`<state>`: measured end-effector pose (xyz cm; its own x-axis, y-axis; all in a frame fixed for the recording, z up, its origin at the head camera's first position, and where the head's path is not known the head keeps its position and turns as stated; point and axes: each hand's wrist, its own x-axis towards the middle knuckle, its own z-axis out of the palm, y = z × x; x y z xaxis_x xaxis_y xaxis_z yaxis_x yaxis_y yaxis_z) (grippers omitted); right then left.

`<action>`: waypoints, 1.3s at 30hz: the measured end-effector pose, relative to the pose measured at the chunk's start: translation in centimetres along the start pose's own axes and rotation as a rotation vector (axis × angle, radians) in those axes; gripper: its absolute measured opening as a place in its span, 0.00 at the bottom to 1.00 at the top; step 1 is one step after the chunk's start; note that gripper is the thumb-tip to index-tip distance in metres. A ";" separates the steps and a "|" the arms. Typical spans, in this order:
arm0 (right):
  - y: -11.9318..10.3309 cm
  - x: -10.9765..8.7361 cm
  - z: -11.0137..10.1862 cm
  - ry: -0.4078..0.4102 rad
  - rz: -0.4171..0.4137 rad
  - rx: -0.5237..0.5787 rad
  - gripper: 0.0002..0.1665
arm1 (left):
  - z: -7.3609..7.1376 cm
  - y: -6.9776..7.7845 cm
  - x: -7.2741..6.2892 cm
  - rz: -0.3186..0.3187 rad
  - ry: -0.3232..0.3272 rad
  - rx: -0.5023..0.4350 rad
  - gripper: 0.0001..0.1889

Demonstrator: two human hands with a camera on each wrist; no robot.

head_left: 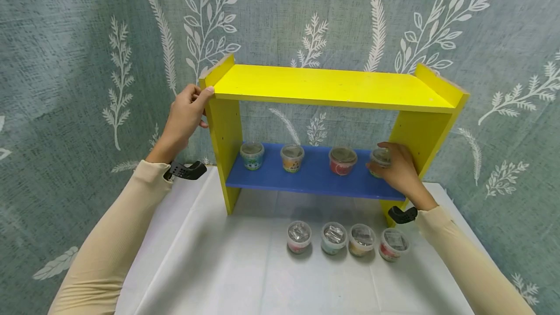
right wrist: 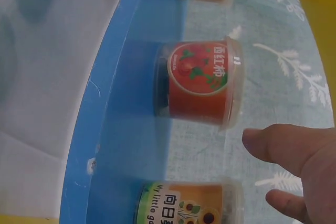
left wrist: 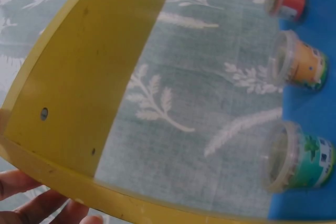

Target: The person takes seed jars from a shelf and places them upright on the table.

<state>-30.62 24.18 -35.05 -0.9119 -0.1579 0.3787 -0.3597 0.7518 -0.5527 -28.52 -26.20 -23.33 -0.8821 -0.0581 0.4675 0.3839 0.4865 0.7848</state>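
Note:
My left hand (head_left: 185, 113) grips the upper left side of a yellow shelf unit (head_left: 332, 86), its thumb on the front edge and the other fingers behind the panel. On the blue lower board (head_left: 302, 181) stand lidded plastic cups in a row: a teal-labelled cup (head_left: 253, 157), an orange-labelled cup (head_left: 291, 159), a red tomato-labelled cup (right wrist: 199, 82) and a sunflower-labelled cup (right wrist: 181, 205) at the right end. Around that last cup's top is my right hand (head_left: 398, 169), thumb and fingers spread. In the right wrist view the thumb (right wrist: 278, 142) shows apart from the lid.
Several more lidded cups stand on the white table in front of the shelf: a leftmost cup (head_left: 299, 237), a teal cup (head_left: 334, 238), an orange cup (head_left: 361, 240) and a red cup (head_left: 393, 245). A patterned green curtain (head_left: 271, 18) hangs behind.

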 end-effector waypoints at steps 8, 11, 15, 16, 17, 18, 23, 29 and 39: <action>-0.1 0.2 -0.2 -0.037 0.073 0.024 0.41 | 0.0 0.0 0.0 -0.007 -0.005 -0.005 0.27; -0.1 0.4 -0.2 -0.031 0.073 0.019 0.40 | -0.1 0.1 0.1 -0.007 -0.003 -0.002 0.28; 0.0 0.6 0.0 -0.036 0.101 0.011 0.41 | -0.1 0.0 0.0 -0.004 0.000 0.004 0.28; 0.1 0.6 0.1 -0.045 0.115 0.010 0.42 | -0.1 0.0 0.0 -0.005 0.000 0.004 0.28; 0.2 0.7 0.1 -0.054 0.129 0.011 0.43 | -0.1 0.0 0.0 -0.005 0.001 0.005 0.28; 0.2 0.7 0.2 -0.062 0.140 0.017 0.44 | -0.1 0.0 0.0 -0.005 0.001 0.004 0.28; 0.5 0.6 0.3 -0.080 0.163 0.097 0.34 | -0.1 0.0 0.0 -0.002 -0.002 0.005 0.28; 0.9 0.6 0.3 -0.057 0.168 0.173 0.28 | -0.1 0.1 0.0 -0.004 -0.007 -0.004 0.28; 1.2 0.5 0.9 0.007 0.201 0.143 0.32 | -0.2 0.0 -0.2 0.011 -0.001 0.001 0.27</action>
<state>-31.73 24.41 -36.21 -0.9669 -0.0095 0.2549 -0.1955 0.6696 -0.7165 -28.32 -26.33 -23.34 -0.8780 -0.0516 0.4759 0.3935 0.4884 0.7789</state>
